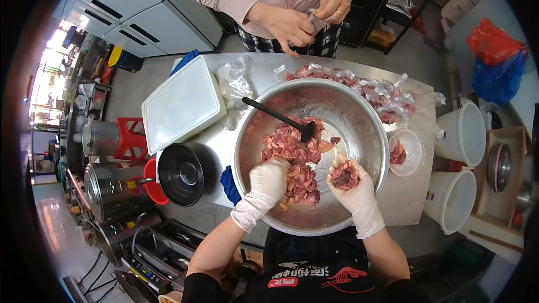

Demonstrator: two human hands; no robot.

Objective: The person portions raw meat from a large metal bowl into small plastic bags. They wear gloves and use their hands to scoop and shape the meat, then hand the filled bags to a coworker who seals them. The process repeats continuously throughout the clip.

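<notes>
A wide metal basin (374, 134) holds a heap of raw meat pieces (290, 145). My left hand (267, 183), in a white glove, is curled against the left side of the meat; its fingertips are hidden. Cupped in my gloved right hand (358, 202) is a handful of raw meat (346, 176), above the basin's right side. A black ladle (278, 115) leans from the basin's rim, with its head resting on the meat. Beside the basin, a small white bowl (414, 151) contains a little meat. Clear plastic bags of meat (391, 99) lie along the far side.
Across the metal table (404, 202), a person's hands (294, 27) handle a clear plastic bag. A white lidded container (185, 101), a black bowl (180, 174) and a blue cloth (229, 185) are at left. White buckets (452, 200) stand right of the table.
</notes>
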